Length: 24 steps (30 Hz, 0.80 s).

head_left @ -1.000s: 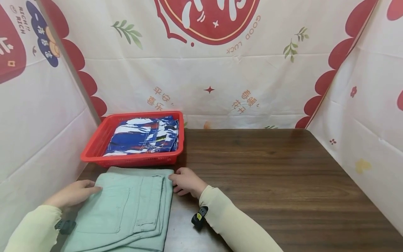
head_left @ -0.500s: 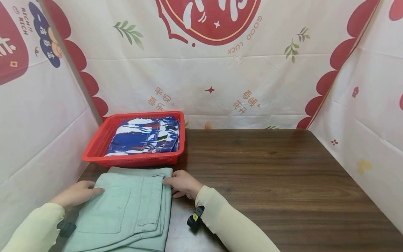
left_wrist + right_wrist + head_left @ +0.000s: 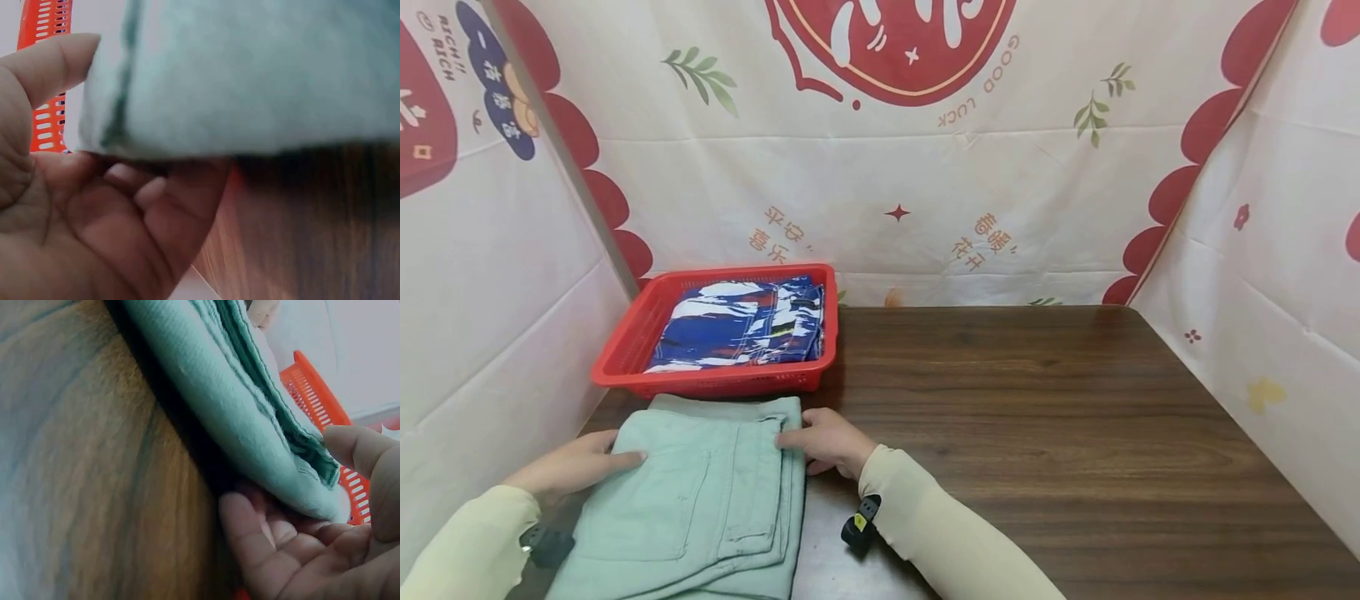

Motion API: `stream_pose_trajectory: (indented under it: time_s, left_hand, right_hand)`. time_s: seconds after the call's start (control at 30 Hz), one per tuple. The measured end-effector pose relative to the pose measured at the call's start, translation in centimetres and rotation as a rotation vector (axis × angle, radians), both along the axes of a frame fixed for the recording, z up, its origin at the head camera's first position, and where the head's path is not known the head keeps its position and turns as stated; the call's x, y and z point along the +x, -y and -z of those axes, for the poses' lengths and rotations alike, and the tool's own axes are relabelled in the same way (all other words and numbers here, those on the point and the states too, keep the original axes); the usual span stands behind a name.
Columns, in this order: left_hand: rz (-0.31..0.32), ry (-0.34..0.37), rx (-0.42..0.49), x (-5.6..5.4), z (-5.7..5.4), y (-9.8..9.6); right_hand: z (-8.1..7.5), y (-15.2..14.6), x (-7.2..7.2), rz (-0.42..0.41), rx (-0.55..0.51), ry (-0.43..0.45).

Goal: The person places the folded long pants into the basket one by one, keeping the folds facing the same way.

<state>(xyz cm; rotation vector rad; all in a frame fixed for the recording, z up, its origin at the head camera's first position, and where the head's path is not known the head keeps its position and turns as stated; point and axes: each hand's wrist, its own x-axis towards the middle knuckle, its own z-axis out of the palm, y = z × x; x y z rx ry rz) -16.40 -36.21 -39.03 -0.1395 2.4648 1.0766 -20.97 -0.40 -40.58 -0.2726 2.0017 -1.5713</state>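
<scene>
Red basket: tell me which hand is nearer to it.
Right. The right hand grips the right edge of the folded green garment, just in front of the red basket's near right corner; the left hand grips the left edge, farther from the basket.

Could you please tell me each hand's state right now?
Left hand: holding the folded green garment by its left edge.
Right hand: holding the same garment, right edge.
</scene>
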Motion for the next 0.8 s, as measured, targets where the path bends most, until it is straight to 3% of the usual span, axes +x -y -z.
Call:
stream_pose_trajectory:
  time_s: [0.4,0.57,0.8]
  left_hand:
    - [-0.026,-0.035,0.101,0.9,0.2,0.3]
    - [-0.032,-0.025,0.085,0.9,0.3,0.9]
    - [0.010,-0.019,0.083,1.3,0.7,1.1]
  right_hand:
    - [-0.1,1.1,0.5,-0.011,-0.052,0.006]
    - [0.2,1.3,0.3,0.016,-0.065,0.008]
    - [0.2,1.4,0.3,0.062,0.002,-0.026]
